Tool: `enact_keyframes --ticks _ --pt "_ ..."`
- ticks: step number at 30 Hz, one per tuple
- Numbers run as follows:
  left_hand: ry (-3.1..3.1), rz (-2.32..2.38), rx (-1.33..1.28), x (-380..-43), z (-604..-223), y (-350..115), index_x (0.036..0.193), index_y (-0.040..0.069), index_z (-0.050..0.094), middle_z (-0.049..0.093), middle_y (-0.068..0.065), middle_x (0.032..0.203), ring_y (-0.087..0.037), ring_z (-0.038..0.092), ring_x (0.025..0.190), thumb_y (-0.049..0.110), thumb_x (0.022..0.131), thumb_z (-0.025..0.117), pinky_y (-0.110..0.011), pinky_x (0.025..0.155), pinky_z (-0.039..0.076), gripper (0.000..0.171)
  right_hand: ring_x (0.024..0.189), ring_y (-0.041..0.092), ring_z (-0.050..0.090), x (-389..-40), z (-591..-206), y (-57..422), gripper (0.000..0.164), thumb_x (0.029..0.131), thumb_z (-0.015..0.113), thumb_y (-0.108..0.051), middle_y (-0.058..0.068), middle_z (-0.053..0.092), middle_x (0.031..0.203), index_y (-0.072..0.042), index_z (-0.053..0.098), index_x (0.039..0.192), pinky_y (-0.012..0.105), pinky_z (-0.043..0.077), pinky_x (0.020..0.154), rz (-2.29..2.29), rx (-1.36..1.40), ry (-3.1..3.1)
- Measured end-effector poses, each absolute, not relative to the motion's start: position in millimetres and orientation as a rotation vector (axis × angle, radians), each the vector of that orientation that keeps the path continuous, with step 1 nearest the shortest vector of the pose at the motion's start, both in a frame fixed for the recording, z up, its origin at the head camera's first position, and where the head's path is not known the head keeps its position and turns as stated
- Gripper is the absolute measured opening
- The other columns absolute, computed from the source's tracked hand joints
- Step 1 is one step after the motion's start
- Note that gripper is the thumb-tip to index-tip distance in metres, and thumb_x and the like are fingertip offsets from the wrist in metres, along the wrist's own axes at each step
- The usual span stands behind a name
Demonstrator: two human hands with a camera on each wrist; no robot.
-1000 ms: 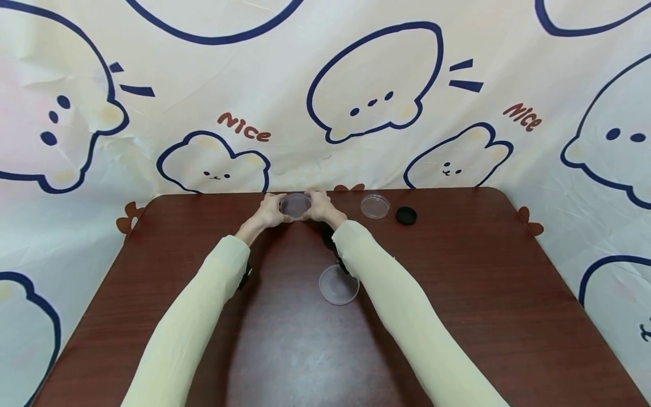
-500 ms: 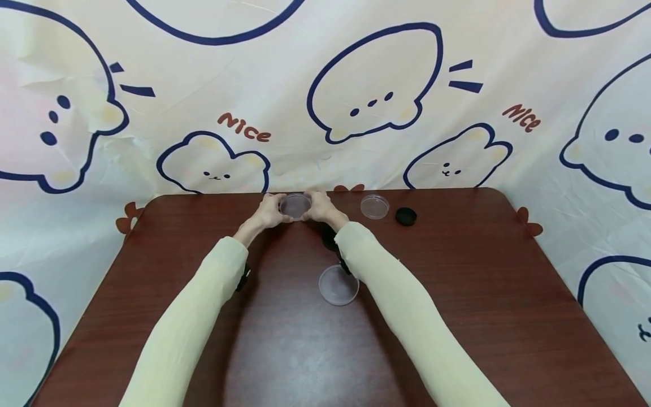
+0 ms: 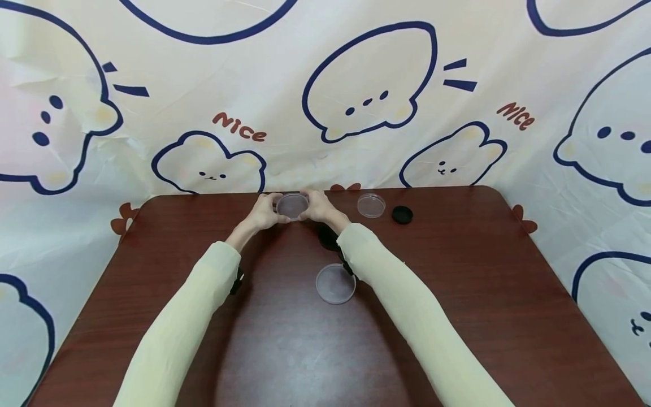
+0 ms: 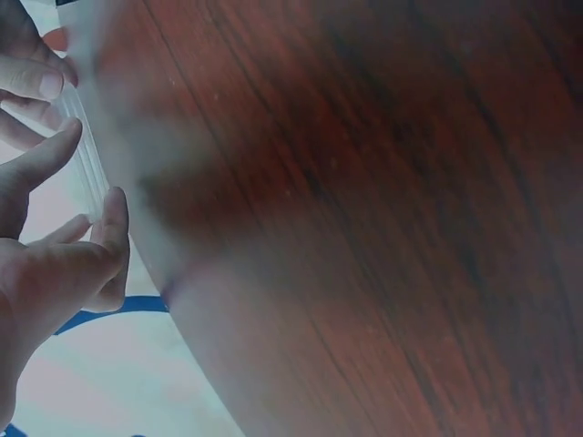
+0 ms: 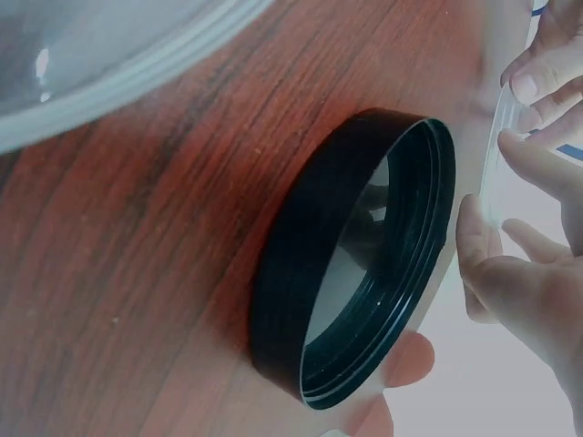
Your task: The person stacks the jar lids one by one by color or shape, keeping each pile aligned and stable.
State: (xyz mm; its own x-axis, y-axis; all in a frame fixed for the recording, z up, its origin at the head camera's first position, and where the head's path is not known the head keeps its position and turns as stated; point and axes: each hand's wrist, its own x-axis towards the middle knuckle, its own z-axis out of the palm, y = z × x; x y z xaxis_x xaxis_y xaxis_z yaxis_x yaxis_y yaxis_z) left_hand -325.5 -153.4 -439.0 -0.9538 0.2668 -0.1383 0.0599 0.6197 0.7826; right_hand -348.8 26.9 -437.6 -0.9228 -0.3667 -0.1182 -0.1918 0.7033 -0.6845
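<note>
At the far edge of the table, my left hand (image 3: 264, 212) and right hand (image 3: 319, 206) hold a clear round petri dish (image 3: 292, 206) between them, one on each side. Thumbs and fingers pinch its rim. In the left wrist view the dish (image 4: 88, 168) appears edge-on between the two hands; the right wrist view shows its thin edge (image 5: 493, 164) the same way. Close below my right wrist lies a black round cap (image 5: 301, 246) with a glossy inside, partly covered by the sleeve in the head view.
A larger clear round dish (image 3: 335, 284) lies on the brown wooden table (image 3: 285, 345), nearer to me and beside the right forearm. To the right of the hands are another clear petri dish (image 3: 371, 205) and a small black cap (image 3: 402, 215). A cartoon-printed cloth (image 3: 285, 164) rises behind the table.
The head view has turned slightly to the right, so the scene sits a little further left. Both hands keep their hold on the petri dish at the far edge.
</note>
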Motion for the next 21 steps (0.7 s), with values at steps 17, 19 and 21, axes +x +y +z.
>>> enact_keyframes --ticks 17,19,21 --pt "2.705 1.166 0.353 -317.4 -431.4 -151.6 0.138 -0.008 0.041 0.032 -0.028 0.133 -0.038 0.051 0.112 0.007 0.081 0.078 -0.044 0.090 0.047 0.070 0.128 0.031 0.033 -336.6 -428.5 34.5 0.076 0.080 0.079 -0.009 0.021 0.045 0.137 0.000 0.040 0.144 0.039 0.039 0.098 -0.980 -0.510 2.684" --pt "2.709 1.155 0.376 -315.9 -430.9 -151.1 0.138 -0.009 0.042 0.033 -0.028 0.131 -0.038 0.051 0.111 0.007 0.081 0.078 -0.044 0.090 0.047 0.069 0.126 0.030 0.034 -334.2 -428.6 36.6 0.076 0.081 0.079 -0.011 0.020 0.046 0.136 0.001 0.039 0.144 0.039 0.038 0.098 -0.973 -0.523 2.685" --pt "2.703 1.159 0.384 -314.4 -430.2 -150.3 0.137 -0.008 0.043 0.034 -0.027 0.131 -0.037 0.052 0.110 0.007 0.081 0.078 -0.044 0.090 0.047 0.068 0.125 0.029 0.035 -332.0 -429.1 39.5 0.074 0.081 0.079 -0.012 0.020 0.049 0.133 0.001 0.041 0.143 0.038 0.038 0.097 -0.971 -0.536 2.689"
